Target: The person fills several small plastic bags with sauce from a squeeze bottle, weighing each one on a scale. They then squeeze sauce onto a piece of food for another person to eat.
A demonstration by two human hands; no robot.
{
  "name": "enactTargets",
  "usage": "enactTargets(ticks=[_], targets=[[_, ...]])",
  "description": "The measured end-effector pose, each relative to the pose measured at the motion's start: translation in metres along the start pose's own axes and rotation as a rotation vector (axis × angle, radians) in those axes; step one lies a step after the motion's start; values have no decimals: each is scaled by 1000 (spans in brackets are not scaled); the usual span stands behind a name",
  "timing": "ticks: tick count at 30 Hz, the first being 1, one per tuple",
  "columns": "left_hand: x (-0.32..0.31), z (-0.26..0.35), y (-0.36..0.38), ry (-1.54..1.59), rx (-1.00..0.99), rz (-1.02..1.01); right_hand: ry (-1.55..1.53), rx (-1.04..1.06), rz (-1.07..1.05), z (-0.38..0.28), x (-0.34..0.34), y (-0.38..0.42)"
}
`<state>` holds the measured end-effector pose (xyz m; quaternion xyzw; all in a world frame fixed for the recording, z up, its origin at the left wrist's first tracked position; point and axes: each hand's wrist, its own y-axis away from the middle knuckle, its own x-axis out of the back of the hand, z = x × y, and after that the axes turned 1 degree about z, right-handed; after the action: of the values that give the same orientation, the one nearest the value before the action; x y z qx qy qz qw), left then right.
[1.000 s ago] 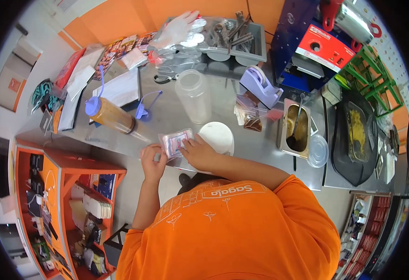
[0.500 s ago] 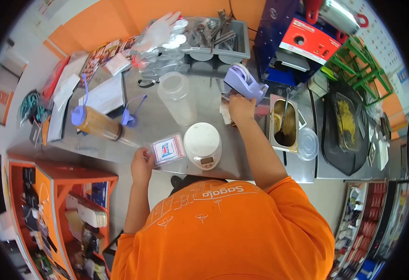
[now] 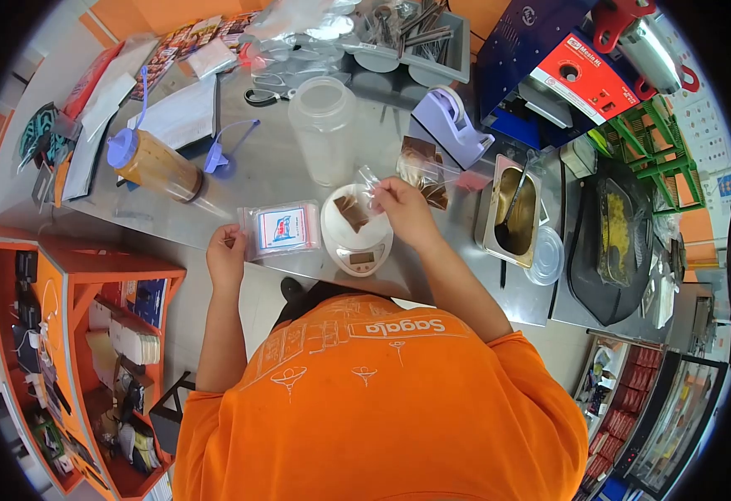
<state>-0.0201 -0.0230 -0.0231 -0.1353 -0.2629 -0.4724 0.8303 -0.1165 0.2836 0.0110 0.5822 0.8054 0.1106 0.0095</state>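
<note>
Your right hand [image 3: 405,213] has its fingers [image 3: 380,194] pinched shut on a small clear sachet [image 3: 357,203] with a dark brown patch inside, and you hold it just over the round white plate of the kitchen scale [image 3: 354,230], whose display faces you at the near edge of the desk [image 3: 274,163]. Whether the sachet touches the plate cannot be told. Your left hand [image 3: 226,254] sits at the desk's near edge with its fingers [image 3: 234,236] closed on the left edge of a flat clear packet [image 3: 280,229] that bears a white label with a red and blue mark; the packet lies flat on the desk, just left of the scale.

Just beyond your right hand lie a few more small sachets [image 3: 422,167] with the same brown filling, in a loose heap beside a lilac tape dispenser [image 3: 451,126]. Right of them a steel tub [image 3: 511,210] holds a brownish sauce with a spoon standing in it, and a clear lid [image 3: 546,255] lies at its near right corner. Behind the scale stands an open clear plastic jar [image 3: 324,127], upright. Further left, a squeeze bottle [image 3: 148,162] of tan sauce with a blue cap lies tilted on the desk
</note>
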Motion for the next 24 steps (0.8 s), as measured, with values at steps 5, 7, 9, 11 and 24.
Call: enactTargets(ticks=[5,7,9,11,24], targets=[[1,-3,0,-54,-18,8,630,376,501,-2,15,24],[5,11,1,-115,-4,-43,579,388,441,-13,24,36],[10,20,4,-185,20,-105,523,383,377,-13,28,48],[11,22,1,-160,117,-236,635,477,395,-10,31,52],[12,4,-9,756,396,-336,504,220,301,14,29,22]])
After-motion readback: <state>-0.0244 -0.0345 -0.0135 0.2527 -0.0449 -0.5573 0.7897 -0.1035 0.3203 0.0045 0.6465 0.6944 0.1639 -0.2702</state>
